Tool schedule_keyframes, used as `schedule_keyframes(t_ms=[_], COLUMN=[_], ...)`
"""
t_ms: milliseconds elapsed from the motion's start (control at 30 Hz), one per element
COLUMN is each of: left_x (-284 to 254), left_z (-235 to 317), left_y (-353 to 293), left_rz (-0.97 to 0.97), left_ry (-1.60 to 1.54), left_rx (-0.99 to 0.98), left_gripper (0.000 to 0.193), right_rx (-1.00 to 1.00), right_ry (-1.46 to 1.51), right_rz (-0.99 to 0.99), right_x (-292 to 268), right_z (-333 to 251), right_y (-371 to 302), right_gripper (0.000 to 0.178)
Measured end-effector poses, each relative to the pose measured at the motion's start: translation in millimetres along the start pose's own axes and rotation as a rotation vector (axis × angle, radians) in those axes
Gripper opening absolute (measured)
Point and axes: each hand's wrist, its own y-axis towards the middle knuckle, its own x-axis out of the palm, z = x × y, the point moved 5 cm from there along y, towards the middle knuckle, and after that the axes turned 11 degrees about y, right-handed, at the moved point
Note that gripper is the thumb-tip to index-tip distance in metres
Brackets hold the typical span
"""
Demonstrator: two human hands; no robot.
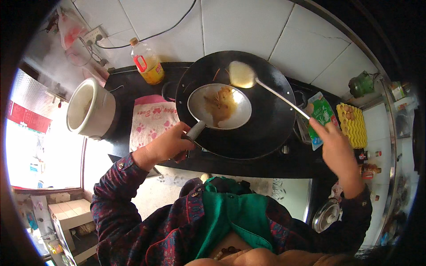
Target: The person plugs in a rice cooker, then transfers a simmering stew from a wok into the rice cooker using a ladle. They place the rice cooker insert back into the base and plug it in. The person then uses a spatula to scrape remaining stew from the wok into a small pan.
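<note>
My left hand [167, 142] is closed around the grey handle of a round, shallow metal scoop [242, 107]. Its bowl sits over the near-left part of a large black wok [262, 137], with brown liquid or residue [220, 105] inside; I cannot tell whether it touches the wok. My right hand [333, 148] grips the long handle of a wok spatula [242, 74]. The broad, shiny blade is at the wok's far side, just beyond the scoop. A few thin reddish-brown strips [216, 73] lie on the wok wall beside the blade.
Left of the wok lie a pink-and-white cloth [151, 119] and a white pot [100, 111]. An oil bottle [148, 64] stands by the tiled wall. To the right are a green package [323, 116], a yellow egg tray [353, 128] and a metal lid [327, 215].
</note>
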Motion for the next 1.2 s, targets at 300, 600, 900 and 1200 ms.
schedule_keyframes(t_ms=[300,600,900,1200], left_x=[16,18,17,6], left_z=[13,19,14,8], left_y=[-40,-63,-66,-50], left_rz=[-0.083,-0.165,-0.167,-0.069], left_ry=[-0.033,-0.027,-0.039,-0.026], left_rx=[-0.069,-0.145,-0.152,-0.129], left_gripper=[0.049,0.056,0.055,0.053], right_rx=[-0.07,-0.027,0.232,-0.102], right_ry=[0.208,0.289,0.838,0.855], right_rz=[-0.091,-0.35,-0.514,-0.127], right_x=[7,-37,77,113], right_z=[49,62,47,36], right_y=[92,66,88,97], right_gripper=[0.055,0.053,0.062,0.059])
